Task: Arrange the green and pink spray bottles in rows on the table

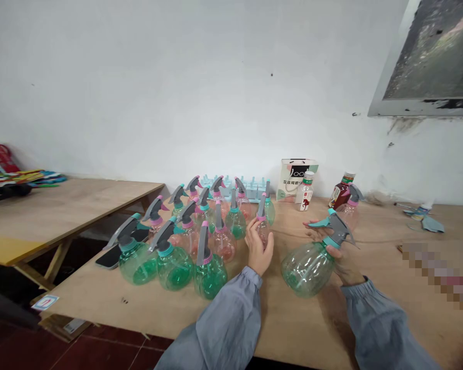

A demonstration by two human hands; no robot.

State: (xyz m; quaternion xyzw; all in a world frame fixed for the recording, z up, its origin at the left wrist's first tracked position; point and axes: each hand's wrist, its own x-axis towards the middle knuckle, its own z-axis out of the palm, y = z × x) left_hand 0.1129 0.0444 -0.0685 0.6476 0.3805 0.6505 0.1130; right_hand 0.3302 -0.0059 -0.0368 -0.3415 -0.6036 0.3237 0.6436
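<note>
My right hand (343, 266) grips a clear green spray bottle (306, 270) around the neck, under its grey and turquoise spray head. The bottle tilts, its base toward the left. My left hand (259, 247) is closed around a pink spray bottle (262, 226) standing at the right end of a group; the palm hides its lower part. Left of that hand stand more bottles, among them a pink spray bottle (223, 242) and a green spray bottle (211, 276) at the front. Behind my right hand is another pink spray bottle (349, 211).
At the back of the wooden table (111, 303) are a pale blue rack (254, 189), a paper bag (287, 180), a white-labelled bottle (304, 192) and a dark red drink bottle (339, 191). A phone (108, 258) lies at left. A second table (85, 200) stands farther left.
</note>
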